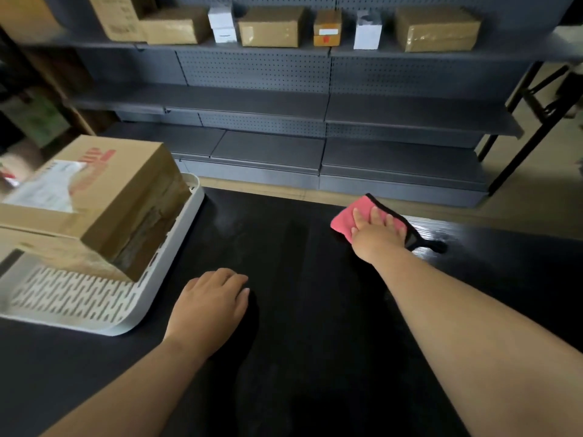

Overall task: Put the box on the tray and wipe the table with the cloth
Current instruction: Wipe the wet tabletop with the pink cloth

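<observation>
A brown cardboard box with a white label sits in the white slotted tray at the left of the black table. It rests on top of another, flatter box in the tray. My right hand lies flat, fingers spread, on a pink cloth with a black edge near the table's far edge. My left hand rests palm down on the bare tabletop beside the tray's near right corner, with nothing in it.
Grey metal shelving stands behind the table, with several cardboard and white boxes on its top shelf. A strip of light floor lies between table and shelving. Black folding-table legs stand at the far right.
</observation>
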The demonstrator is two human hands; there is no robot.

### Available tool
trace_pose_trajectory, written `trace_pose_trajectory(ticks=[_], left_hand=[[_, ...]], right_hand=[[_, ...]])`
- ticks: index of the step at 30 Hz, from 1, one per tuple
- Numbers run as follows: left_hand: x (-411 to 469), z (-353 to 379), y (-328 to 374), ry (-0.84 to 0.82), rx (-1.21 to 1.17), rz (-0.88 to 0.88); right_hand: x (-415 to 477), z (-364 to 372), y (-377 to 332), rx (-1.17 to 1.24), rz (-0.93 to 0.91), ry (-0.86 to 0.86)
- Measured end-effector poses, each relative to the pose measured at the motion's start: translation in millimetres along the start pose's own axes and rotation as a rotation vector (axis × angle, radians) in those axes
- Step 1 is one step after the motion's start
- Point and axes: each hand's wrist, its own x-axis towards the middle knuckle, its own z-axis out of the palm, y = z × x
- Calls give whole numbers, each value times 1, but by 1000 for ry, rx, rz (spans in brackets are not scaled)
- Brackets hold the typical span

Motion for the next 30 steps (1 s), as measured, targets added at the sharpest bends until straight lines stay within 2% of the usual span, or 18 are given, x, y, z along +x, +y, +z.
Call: trace_pose_trajectory(ticks=[9,12,20,25,26,30], left_hand=[[-27,-14,-72,95,23,-11],[-42,-21,-91,109,45,-9],[-79,-31,-112,129,4,56],[-96,-27,-105,156,-39,146],[-100,-27,-103,149,-43,165],[-118,-28,-98,138,-34,241]], right_hand=[[-51,48,-165,-122,-449,-22],[-88,67,-194,-124,-519,-46],[-205,118,-201,-148,-590,-44],[-264,142,-155,-198,-691,-23],[-265,143,-139,-200,-683,53],[-253,131,-40,-133,-239,191]])
